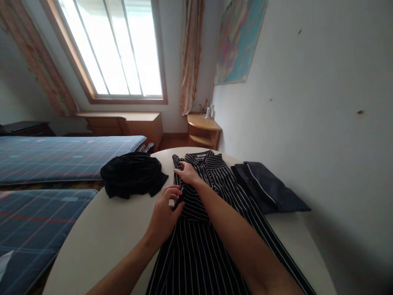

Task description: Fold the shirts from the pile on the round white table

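Note:
A black shirt with white stripes lies lengthwise on the round white table, its collar at the far end and its lower part running out of view toward me. At the left shoulder, my right hand pinches the folded edge of the cloth, its arm crossing over the shirt. Lower along the same edge, my left hand has thumb and fingers closed around some of the dark fabric. One long sleeve stretches down the right side; my arms cover part of the front.
A crumpled black garment lies on the table at left, and a folded dark navy garment at right, near the wall. Beds with plaid mattresses stand left of the table. Beyond are a wooden desk and a corner shelf.

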The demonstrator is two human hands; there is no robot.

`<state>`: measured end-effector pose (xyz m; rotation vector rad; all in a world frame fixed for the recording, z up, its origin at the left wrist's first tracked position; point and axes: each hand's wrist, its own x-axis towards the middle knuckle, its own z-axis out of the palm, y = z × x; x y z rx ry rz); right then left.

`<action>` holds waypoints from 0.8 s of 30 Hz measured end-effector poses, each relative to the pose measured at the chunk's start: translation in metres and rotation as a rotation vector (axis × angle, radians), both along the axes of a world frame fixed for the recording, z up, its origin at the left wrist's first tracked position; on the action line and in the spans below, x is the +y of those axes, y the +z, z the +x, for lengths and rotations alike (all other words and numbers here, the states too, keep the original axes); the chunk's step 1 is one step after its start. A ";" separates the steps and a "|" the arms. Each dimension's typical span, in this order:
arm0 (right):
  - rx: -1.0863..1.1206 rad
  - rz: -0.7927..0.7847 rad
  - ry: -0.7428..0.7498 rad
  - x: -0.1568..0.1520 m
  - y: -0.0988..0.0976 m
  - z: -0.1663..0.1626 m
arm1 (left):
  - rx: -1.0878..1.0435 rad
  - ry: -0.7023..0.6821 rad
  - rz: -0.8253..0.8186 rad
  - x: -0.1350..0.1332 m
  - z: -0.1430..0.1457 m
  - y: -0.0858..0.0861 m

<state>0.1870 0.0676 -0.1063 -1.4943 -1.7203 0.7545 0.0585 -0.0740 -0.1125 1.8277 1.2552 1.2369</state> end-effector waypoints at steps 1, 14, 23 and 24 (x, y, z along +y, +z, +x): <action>0.025 0.010 -0.008 -0.001 0.001 0.009 | -0.043 -0.039 -0.019 -0.004 0.004 0.000; -0.118 0.048 -0.121 -0.051 -0.008 0.126 | 0.477 -0.305 0.246 -0.020 0.029 -0.036; -0.605 0.060 0.236 -0.120 -0.021 0.150 | 0.808 -0.333 0.198 -0.018 0.025 -0.047; -0.625 0.043 0.235 -0.122 -0.025 0.148 | 0.815 -0.333 0.200 -0.016 0.024 -0.048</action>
